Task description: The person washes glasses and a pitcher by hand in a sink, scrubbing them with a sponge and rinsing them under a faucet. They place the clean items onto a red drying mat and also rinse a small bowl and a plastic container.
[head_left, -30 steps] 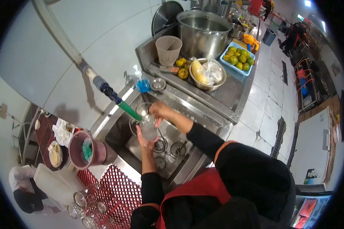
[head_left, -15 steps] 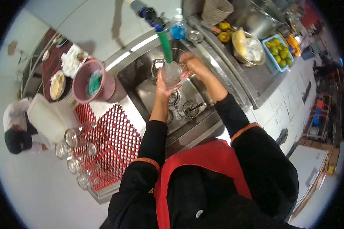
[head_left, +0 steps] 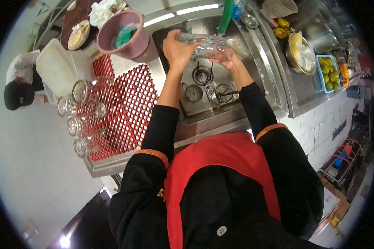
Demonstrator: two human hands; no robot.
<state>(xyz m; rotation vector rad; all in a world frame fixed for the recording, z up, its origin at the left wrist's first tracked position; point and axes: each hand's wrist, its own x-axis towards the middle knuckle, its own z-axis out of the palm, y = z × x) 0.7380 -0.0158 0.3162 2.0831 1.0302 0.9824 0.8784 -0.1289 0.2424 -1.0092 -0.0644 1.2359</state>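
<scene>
Over the sink (head_left: 253, 70), a clear drinking glass (head_left: 210, 49) lies tipped on its side between my two hands. My left hand (head_left: 179, 50) grips its left end, fingers curled over the top. Around the right end, from below, curl the fingers of my right hand (head_left: 230, 61). A green hose (head_left: 226, 18) hangs just behind the glass, and water splashes in the basin beneath it. Lower in the sink stand several glasses, among them a glass mug (head_left: 193, 93) and a glass with a dark utensil (head_left: 224, 93).
Left of the sink, several glass mugs (head_left: 82, 90) lie on a red perforated mat (head_left: 126, 110). A pink bucket (head_left: 122, 35) holds a green cloth. Beyond the mat are a white container (head_left: 62, 68) and a person in a dark cap (head_left: 18, 95). At right sits a blue fruit basket (head_left: 323, 74).
The glass has gone from beneath the hose mouth to a sideways position left of it. My left hand has moved onto its left end, my right hand under its right end. The view has shifted.
</scene>
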